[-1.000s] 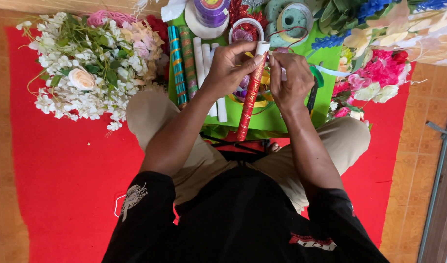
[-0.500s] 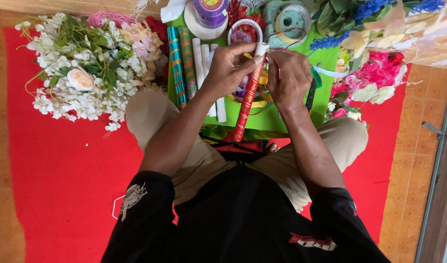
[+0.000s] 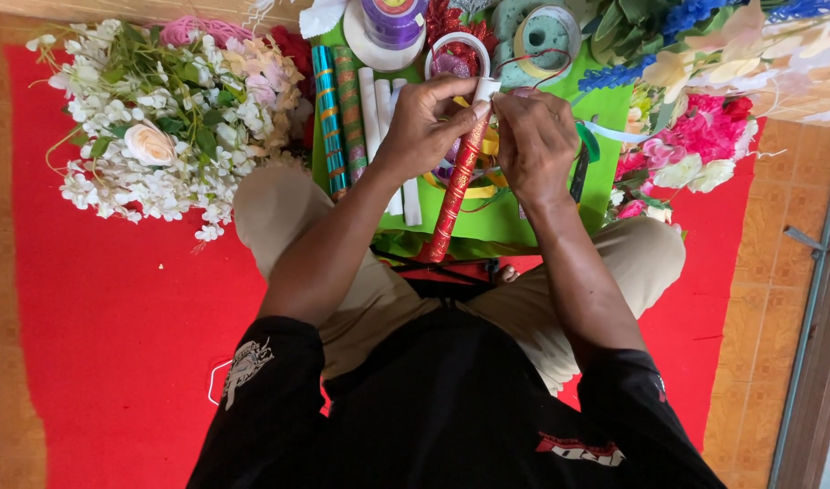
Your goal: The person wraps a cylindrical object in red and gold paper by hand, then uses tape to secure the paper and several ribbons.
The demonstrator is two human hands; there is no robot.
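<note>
We observe left hand (image 3: 426,127) and right hand (image 3: 534,140) both clamped on the red stick (image 3: 456,195) above the green board (image 3: 515,217).

both hands (image 3: 483,136) grip a red stick (image 3: 457,186), seemingly wrapped.

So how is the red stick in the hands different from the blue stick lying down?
The red stick is gripped at its white top by the left hand and right hand; the blue stick lies untouched on the green mat. Red slants; blue lies nearly straight. Both are shiny, patterned tubes.
</note>
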